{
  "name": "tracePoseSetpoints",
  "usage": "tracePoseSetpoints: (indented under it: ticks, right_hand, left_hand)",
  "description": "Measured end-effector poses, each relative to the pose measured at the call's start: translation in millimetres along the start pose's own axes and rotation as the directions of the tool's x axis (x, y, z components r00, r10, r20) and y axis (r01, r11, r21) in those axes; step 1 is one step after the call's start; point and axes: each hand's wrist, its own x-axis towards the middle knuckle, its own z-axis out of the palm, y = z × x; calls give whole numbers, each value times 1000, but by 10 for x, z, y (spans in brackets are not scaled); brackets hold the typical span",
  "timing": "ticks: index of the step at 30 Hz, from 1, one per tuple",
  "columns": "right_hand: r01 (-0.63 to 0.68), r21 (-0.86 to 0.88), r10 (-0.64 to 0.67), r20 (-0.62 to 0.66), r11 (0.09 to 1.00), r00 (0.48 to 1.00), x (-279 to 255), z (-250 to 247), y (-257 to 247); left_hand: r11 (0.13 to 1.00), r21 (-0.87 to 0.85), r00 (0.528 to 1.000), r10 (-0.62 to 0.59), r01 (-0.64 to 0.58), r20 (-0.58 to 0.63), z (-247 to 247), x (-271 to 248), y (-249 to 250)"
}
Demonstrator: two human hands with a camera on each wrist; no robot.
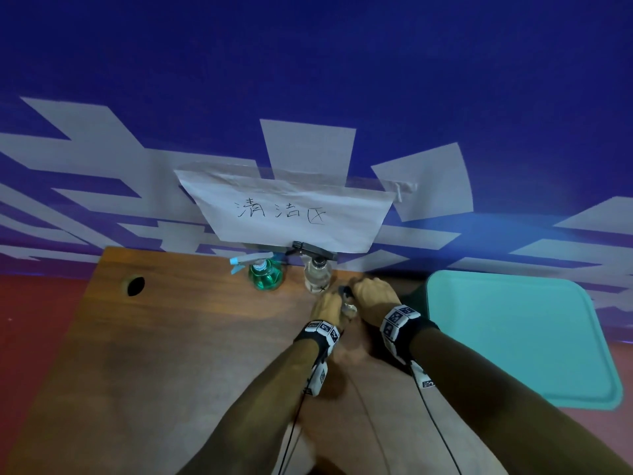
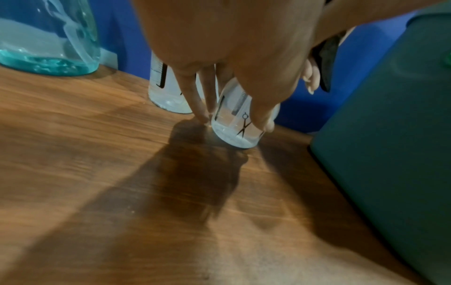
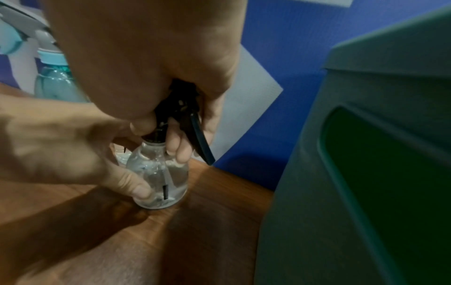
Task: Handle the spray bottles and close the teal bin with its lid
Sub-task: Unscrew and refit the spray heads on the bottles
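Blue wall panels back the wooden desk (image 1: 164,337), where both hands meet near the far edge. The left hand (image 1: 327,305) grasps the body of a small clear spray bottle (image 3: 158,173) standing on the wood, while the right hand (image 1: 375,291) wraps its black trigger head (image 3: 182,108). At ten o'clock from them stand a green bottle (image 1: 265,275) and another clear bottle (image 1: 317,274). At three o'clock, the teal bin (image 3: 366,173) already wears its lid (image 1: 513,337), so bottle handling apparently remains.
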Motion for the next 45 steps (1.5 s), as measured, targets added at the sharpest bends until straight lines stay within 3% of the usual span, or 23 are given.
tracePoseSetpoints:
  ticks: [2,5,10,13,23,30,35,37,40,43,45]
  right_hand:
    - [-47,46,48,-19,998,999,-15,5,-66]
    - [-116,86,119,-29,990,993,-40,2,-153]
    - [-84,37,85,-20,996,996,-33,-58,-98]
    - [-93,92,95,-19,991,995,-18,-162,-85]
    - [-312,332,335,-12,890,942,61,-196,-149]
    - [-356,485,391,31,799,920,177,-282,-58]
    - [-368,559,425,30,744,905,75,-271,-134]
    - [-366,523,421,13,770,907,34,-305,-163]
    - [-350,324,396,-87,879,914,-36,-437,-193]
    - [-289,123,310,-228,949,923,-105,-586,-231]
    - [-210,96,229,-282,973,932,-145,-665,-280]
  left_hand:
    - [998,56,999,21,-18,-50,0,-20,31]
    - [998,-39,994,36,-40,-99,-15,-55,94]
    - [996,-81,992,18,-28,-127,-3,-5,40]
    - [989,-141,992,36,-53,-121,-22,-31,78]
    - [976,-219,977,-34,-13,-210,119,-8,58]
    - [978,-117,975,-187,173,-123,-104,-81,-111]
    - [911,-222,902,-388,346,-188,-346,-150,-264]
    - [899,-266,884,-408,347,-227,-473,-165,-273]
    - [910,-353,911,-317,215,-263,-666,-148,-219]
    - [951,-262,940,-231,163,-253,-883,-162,-127]
    - [965,-234,958,-171,116,-231,-958,-191,-86]
